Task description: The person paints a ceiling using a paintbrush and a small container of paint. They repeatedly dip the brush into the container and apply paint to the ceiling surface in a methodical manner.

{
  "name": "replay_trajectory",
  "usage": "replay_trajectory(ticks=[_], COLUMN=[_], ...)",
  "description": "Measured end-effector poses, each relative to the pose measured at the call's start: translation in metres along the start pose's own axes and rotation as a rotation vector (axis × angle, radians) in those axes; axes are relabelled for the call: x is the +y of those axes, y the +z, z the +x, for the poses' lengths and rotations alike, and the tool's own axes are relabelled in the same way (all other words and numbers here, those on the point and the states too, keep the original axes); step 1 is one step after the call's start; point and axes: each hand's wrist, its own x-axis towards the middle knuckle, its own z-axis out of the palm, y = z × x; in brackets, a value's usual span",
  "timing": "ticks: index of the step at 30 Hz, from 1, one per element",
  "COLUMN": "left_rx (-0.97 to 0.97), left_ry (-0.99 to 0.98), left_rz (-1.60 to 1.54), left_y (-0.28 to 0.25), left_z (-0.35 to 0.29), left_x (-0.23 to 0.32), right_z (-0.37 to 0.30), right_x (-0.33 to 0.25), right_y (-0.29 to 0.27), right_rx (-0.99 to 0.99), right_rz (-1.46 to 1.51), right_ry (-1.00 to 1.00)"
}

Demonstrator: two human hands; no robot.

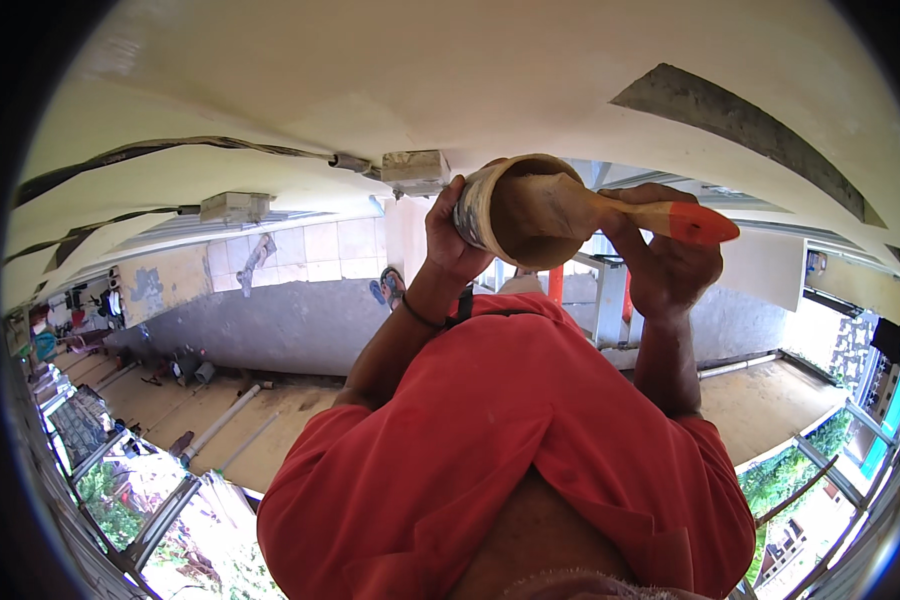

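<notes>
My left hand (454, 236) is wrapped round the side of a small pale tub (479, 212), whose mouth is tilted toward my right. The tub's inner wall is coated with something tan. A paintbrush (705, 223) with an orange-red handle end is gripped in the fingers of my right hand (670, 262). Its tan-smeared head lies across the mouth of the tub; whether the bristles touch the inner wall, I cannot tell. Both hands are raised in front of my chest, close below a pale painted surface.
A square box (415, 172) with cables running into it is fixed to the pale surface, with a second box (235, 207) farther left. A bare grey strip (740, 120) crosses that surface at right. Below stand a metal ladder (611, 305) and a pair of sandals (389, 287).
</notes>
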Motion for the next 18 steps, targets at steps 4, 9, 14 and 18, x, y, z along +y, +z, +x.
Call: replay_trajectory(ticks=[4, 9, 14, 18], left_rx=[-0.035, 0.002, 0.118, 0.16], left_ry=[0.005, 0.024, -0.018, 0.007], left_rz=[0.01, 0.153, 0.252, 0.261], left_y=[-0.006, 0.011, 0.014, 0.023], left_z=[0.001, 0.002, 0.003, 0.008], left_x=[0.001, -0.001, 0.002, 0.001], right_z=[-0.008, -0.011, -0.017, -0.028], right_x=[-0.013, -0.014, 0.0, 0.034], right_y=[0.005, 0.012, 0.01, 0.011], right_rx=[0.085, 0.34, 0.496, 0.389], right_rz=[0.024, 0.407, 0.785, 1.108], right_ry=[0.22, 0.398, 0.692, 0.879])
